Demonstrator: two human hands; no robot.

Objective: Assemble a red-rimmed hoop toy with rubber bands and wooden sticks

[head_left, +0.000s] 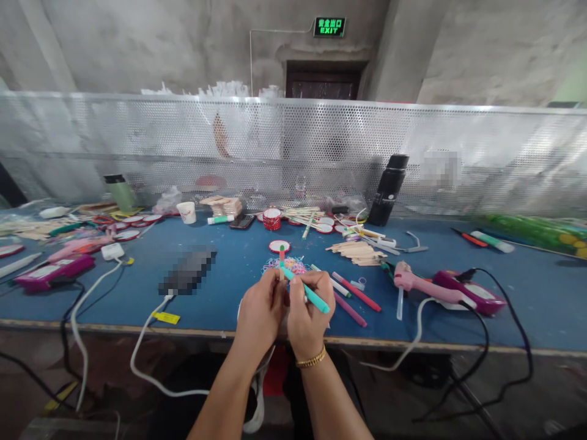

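Observation:
My left hand (259, 308) pinches a narrow wooden craft stick (282, 255) upright; its top shows green and red colouring. In my right hand (309, 318) is a teal marker (315, 298), held like a pen, its tip end at the stick. Behind both hands lies a pile of small colourful rubber bands (298, 264), with a round white disc with a red rim (279, 245) just beyond. Right of my hands are a red marker (364, 296), a pink marker (351, 310) and a white one with a green end (340, 287).
Wooden sticks (358, 252), a red drum-like piece (272, 219) and a paper cup (186, 212) sit farther back. A black bottle (389, 190) stands by the perforated metal screen (257, 140). Pink glue guns (426, 286) with cables lie at both sides; a blurred-out dark device (188, 272) is at left.

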